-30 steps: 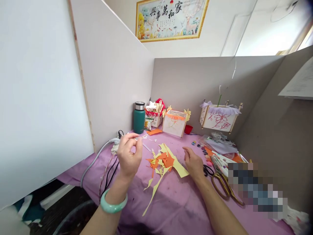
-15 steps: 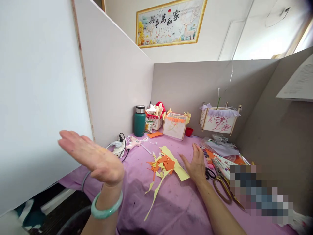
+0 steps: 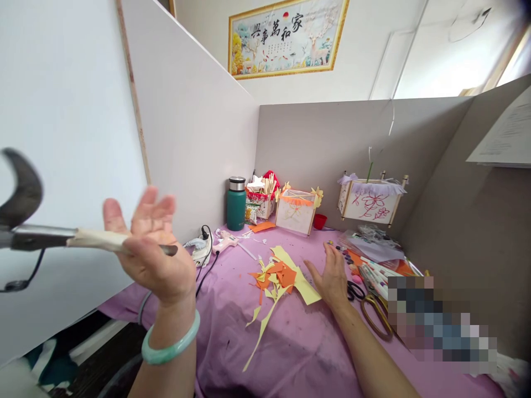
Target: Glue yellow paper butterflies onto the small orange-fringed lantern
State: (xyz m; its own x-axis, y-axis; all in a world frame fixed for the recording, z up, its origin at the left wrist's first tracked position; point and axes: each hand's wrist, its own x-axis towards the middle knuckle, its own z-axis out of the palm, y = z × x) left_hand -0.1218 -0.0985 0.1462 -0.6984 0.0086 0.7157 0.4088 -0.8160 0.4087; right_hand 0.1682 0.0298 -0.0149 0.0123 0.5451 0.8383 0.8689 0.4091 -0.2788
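Note:
On the left, my left hand (image 3: pixel 155 260), a green bangle (image 3: pixel 171 352) on its wrist, is raised palm up with several fingers spread. Its thumb lies over the pale-wrapped handle of a tool (image 3: pixel 97 239) with a curved dark metal head, partly cut off by the left edge; the tool's exact kind is unclear. My right hand (image 3: pixel 333 273) rests on the purple cloth with fingers apart, holding nothing. It lies beside a yellow paper strip (image 3: pixel 305 284) and black-handled scissors (image 3: pixel 355 291). Left of it sits a pile of orange and yellow paper scraps (image 3: pixel 276 279).
Gold-handled scissors (image 3: pixel 376 318) and markers (image 3: pixel 373 279) lie at the right. A green flask (image 3: pixel 236 207), a paper lantern (image 3: pixel 294 215) and a pink glue gun (image 3: pixel 226 241) are at the back. Another lantern (image 3: pixel 371 202) hangs at the right. Partitions enclose the table.
The tool with the curved head has come into view from the left, into my left hand. That hand has turned palm up and spread its fingers. My right hand stays put.

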